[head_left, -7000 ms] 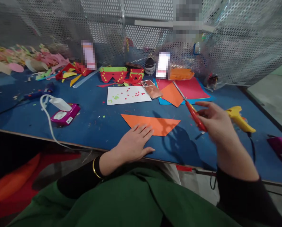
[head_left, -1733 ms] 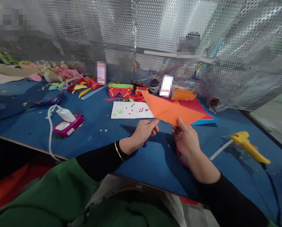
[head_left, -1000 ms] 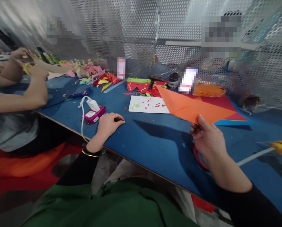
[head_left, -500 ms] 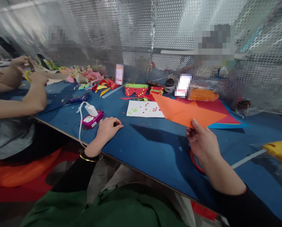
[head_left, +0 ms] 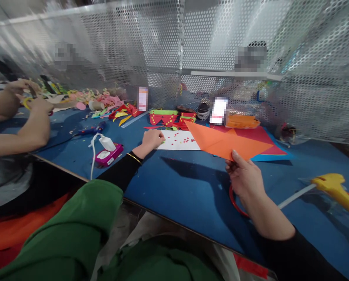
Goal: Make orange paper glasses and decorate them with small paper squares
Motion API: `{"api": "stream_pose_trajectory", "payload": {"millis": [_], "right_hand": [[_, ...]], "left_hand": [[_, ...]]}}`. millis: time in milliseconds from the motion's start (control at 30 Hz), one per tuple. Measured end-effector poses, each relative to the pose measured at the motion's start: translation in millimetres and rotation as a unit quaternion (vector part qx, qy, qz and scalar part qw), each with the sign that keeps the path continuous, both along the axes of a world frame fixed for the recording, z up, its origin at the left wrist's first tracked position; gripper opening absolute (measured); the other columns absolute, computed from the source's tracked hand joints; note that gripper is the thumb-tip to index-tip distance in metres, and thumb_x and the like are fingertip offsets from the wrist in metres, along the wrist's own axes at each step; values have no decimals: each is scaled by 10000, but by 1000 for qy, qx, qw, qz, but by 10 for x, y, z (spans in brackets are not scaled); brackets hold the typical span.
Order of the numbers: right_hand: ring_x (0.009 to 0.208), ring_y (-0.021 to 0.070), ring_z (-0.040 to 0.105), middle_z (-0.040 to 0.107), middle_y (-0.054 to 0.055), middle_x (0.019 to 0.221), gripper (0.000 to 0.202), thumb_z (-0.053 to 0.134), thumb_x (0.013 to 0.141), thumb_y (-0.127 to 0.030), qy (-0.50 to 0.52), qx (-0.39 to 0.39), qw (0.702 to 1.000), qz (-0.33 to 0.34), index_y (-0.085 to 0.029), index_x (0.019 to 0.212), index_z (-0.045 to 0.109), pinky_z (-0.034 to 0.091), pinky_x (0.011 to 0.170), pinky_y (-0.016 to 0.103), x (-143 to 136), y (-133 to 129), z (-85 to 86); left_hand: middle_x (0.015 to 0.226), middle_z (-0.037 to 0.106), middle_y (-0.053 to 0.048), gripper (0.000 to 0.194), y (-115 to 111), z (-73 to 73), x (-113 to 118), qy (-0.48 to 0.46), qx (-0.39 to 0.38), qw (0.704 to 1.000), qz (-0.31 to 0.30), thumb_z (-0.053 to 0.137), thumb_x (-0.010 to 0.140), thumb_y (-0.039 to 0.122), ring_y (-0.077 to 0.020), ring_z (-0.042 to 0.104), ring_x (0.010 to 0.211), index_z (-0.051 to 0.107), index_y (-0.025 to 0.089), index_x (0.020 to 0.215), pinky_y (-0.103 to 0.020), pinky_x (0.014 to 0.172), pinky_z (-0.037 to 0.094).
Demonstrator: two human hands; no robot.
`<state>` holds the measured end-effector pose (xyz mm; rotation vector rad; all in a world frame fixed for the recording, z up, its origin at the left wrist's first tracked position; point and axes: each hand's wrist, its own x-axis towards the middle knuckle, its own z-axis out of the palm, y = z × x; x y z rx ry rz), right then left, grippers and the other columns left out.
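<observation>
My right hand (head_left: pixel 246 173) pinches the lower edge of an orange paper sheet (head_left: pixel 221 142), which is tilted above the table. Below that hand a red loop (head_left: pixel 234 203) shows, most of it hidden; I cannot tell whether the hand touches it. My left hand (head_left: pixel 152 141) is at the left end of a white paper strip (head_left: pixel 177 141) scattered with small red and green bits. Its fingers are curled together, and whatever may be between them is hidden. Behind the strip are red paper masks (head_left: pixel 163 118) with green tops and yellow dots.
A purple power socket (head_left: pixel 110 155) with a white plug sits at left, a blue glue gun (head_left: pixel 96 128) behind it. A yellow glue gun (head_left: pixel 329 183) lies at right. Red and blue sheets (head_left: pixel 262 142) and two phones (head_left: pixel 219 111) are further back. A co-worker's arms (head_left: pixel 36 121) work at far left.
My left hand has moved forward and right, from beside the socket to the white strip's left end. My right hand still holds the orange sheet. The view has shifted slightly.
</observation>
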<state>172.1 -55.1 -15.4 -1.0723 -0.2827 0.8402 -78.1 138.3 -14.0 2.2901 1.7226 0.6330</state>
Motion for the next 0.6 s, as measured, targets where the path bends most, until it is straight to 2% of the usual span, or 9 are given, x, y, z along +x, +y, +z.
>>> {"api": "stream_pose_trajectory", "payload": {"millis": [100,200,300,367,433,467,500,533,600], "right_hand": [[532,77,593,652,-51,680,542,959,401,-315,2,-1,1000,1,-170,786,607,427,440,168,-6,1,-2],[541,83,595,649,-46,675,529,959,400,-313,3,-2,1000,-1,-168,772,611,428,444,172,-21,0,-14],[540,83,594,649,-45,677,511,954,423,-313,-2,0,1000,-8,-171,764,601,428,448,175,-24,3,-31],[536,77,587,643,-48,672,489,944,461,-324,-9,5,1000,-19,-176,758,585,423,453,174,-17,9,-41],[538,73,583,633,-53,668,472,931,500,-338,-21,12,999,-29,-183,747,560,425,466,175,-7,17,-48],[538,71,582,629,-55,667,469,926,512,-346,-27,16,999,-31,-187,743,550,427,472,178,-4,21,-51],[537,71,580,626,-56,668,471,923,516,-355,-34,19,999,-31,-188,743,545,429,476,182,-3,24,-53],[536,72,579,628,-55,673,476,923,510,-365,-41,20,999,-28,-187,751,552,429,478,186,-4,25,-54],[527,71,571,638,-52,682,503,931,475,-383,-51,19,998,-21,-181,774,580,419,472,191,-17,24,-54]], "left_hand": [[800,750,-80,124,87,-8,-1,-31,6,999,4,728,739,150,-292,651,931,755,218,638,-386,868,426],[924,754,-100,125,-18,75,-3,-85,38,995,16,666,819,192,-283,640,958,782,199,775,-387,872,419],[1043,736,-118,230,-291,171,124,-155,72,985,30,597,915,329,-253,623,1005,766,174,896,-356,876,422],[897,741,-105,414,-541,194,297,-195,44,980,5,507,971,457,-210,645,851,757,165,816,-324,786,447],[737,725,-80,615,-804,184,516,-238,-37,969,-58,366,1007,551,-160,629,660,741,173,699,-286,645,443],[772,738,-86,591,-925,173,631,-314,-158,929,-117,416,981,586,-152,628,647,755,165,741,-277,602,424],[829,751,-84,506,-1031,161,743,-376,-265,873,-158,518,934,590,-144,631,657,767,167,811,-264,585,410],[856,751,-79,431,-1118,150,847,-426,-334,824,-166,613,888,567,-132,627,662,764,166,843,-250,578,398],[829,739,-67,318,-1233,127,1018,-499,-401,757,-131,767,789,466,-117,610,643,739,153,835,-235,568,386]]}}
